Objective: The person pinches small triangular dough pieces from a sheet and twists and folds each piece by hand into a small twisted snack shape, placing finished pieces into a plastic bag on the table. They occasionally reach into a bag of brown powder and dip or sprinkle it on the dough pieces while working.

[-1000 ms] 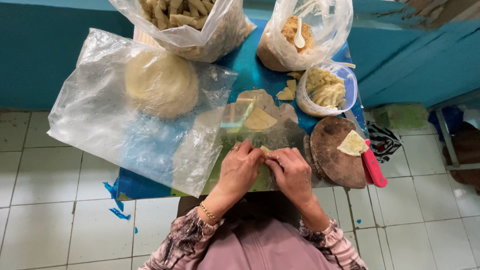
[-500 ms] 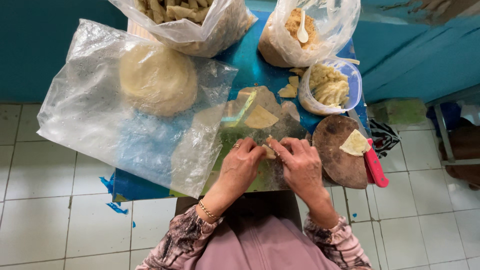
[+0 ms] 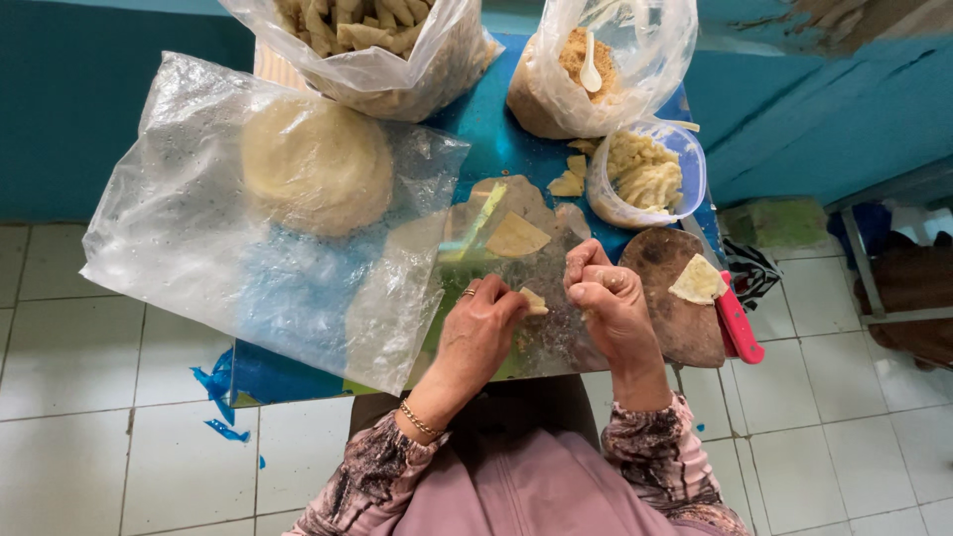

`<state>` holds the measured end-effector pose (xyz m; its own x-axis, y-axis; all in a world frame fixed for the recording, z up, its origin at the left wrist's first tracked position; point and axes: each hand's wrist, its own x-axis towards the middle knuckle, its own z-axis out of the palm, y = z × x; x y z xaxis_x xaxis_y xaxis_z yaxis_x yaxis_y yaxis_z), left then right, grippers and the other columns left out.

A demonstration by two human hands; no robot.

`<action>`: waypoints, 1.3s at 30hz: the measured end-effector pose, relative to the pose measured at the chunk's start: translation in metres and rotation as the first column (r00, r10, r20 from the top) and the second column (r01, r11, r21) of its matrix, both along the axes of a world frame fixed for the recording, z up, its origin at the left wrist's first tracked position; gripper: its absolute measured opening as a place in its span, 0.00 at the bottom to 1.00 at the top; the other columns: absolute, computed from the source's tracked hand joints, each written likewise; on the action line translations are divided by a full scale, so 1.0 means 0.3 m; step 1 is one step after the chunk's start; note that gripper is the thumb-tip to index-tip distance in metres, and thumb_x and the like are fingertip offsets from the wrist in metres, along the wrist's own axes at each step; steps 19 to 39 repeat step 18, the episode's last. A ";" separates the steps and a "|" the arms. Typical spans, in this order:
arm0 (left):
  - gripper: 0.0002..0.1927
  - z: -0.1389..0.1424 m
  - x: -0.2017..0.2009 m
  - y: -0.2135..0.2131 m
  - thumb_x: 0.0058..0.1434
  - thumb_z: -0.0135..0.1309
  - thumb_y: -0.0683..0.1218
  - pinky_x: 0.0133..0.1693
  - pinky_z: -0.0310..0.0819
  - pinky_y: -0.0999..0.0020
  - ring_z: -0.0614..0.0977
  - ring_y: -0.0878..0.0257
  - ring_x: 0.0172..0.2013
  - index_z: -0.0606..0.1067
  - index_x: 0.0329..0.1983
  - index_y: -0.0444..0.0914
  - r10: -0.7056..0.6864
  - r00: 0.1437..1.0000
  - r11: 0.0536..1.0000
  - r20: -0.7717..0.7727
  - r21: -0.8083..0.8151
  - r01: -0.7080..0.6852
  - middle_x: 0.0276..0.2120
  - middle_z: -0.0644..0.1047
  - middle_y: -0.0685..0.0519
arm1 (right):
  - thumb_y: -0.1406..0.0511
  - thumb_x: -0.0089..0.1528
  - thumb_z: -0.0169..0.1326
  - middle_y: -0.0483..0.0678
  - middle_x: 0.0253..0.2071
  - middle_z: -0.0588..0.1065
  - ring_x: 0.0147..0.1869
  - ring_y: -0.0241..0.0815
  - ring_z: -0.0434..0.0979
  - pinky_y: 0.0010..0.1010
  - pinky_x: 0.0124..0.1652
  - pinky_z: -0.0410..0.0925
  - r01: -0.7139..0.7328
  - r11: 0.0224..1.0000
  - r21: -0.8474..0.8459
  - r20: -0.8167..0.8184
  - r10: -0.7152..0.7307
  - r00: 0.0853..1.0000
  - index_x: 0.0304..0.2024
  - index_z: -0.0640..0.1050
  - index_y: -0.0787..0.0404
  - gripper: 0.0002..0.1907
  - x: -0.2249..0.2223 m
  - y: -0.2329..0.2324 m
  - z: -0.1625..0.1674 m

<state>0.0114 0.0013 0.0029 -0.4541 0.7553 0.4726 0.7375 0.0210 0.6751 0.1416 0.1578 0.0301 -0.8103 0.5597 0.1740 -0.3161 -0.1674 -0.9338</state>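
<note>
Left hand [image 3: 479,333]: fingers pinch a small dough piece [image 3: 534,301].
Right hand [image 3: 608,298]: fingers curled closed, just right of the piece.
Beyond fingers: dough triangle [image 3: 516,237] on plastic sheet [image 3: 556,337].

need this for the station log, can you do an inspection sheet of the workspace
surface: small blue table, mostly covered by plastic bags and a clear sheet
job's things: small folded dough piece pinched in the left hand; right hand closed just beside it, over the clear plastic sheet; flat dough cutout lying behind
clutter: bag with round dough, bag of fried pieces, bag of brown crumbs with white spoon, plastic tub, round wooden board, red-handled tool
hands: both bare, ring and bracelet on the left
cables: nothing seen
surroundings: white tiled floor, teal wall
</note>
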 end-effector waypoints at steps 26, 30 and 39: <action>0.03 -0.010 0.006 -0.009 0.58 0.60 0.42 0.39 0.75 0.57 0.80 0.50 0.39 0.79 0.34 0.39 -0.011 1.000 1.000 0.017 -0.016 0.011 0.35 0.76 0.49 | 0.64 0.66 0.64 0.45 0.31 0.70 0.39 0.38 0.66 0.27 0.39 0.59 -0.207 0.973 -0.106 -0.185 0.185 0.965 0.39 0.73 0.62 0.12 0.011 -0.017 -0.024; 0.03 -0.010 0.006 -0.009 0.58 0.60 0.42 0.39 0.75 0.57 0.80 0.50 0.39 0.79 0.34 0.39 -0.011 1.000 1.000 0.017 -0.016 0.011 0.35 0.76 0.49 | 0.64 0.66 0.64 0.45 0.31 0.70 0.39 0.38 0.66 0.27 0.39 0.59 -0.207 0.973 -0.106 -0.185 0.185 0.965 0.39 0.73 0.62 0.12 0.011 -0.017 -0.024; 0.03 -0.010 0.006 -0.009 0.58 0.60 0.42 0.39 0.75 0.57 0.80 0.50 0.39 0.79 0.34 0.39 -0.011 1.000 1.000 0.017 -0.016 0.011 0.35 0.76 0.49 | 0.64 0.66 0.64 0.45 0.31 0.70 0.39 0.38 0.66 0.27 0.39 0.59 -0.207 0.973 -0.106 -0.185 0.185 0.965 0.39 0.73 0.62 0.12 0.011 -0.017 -0.024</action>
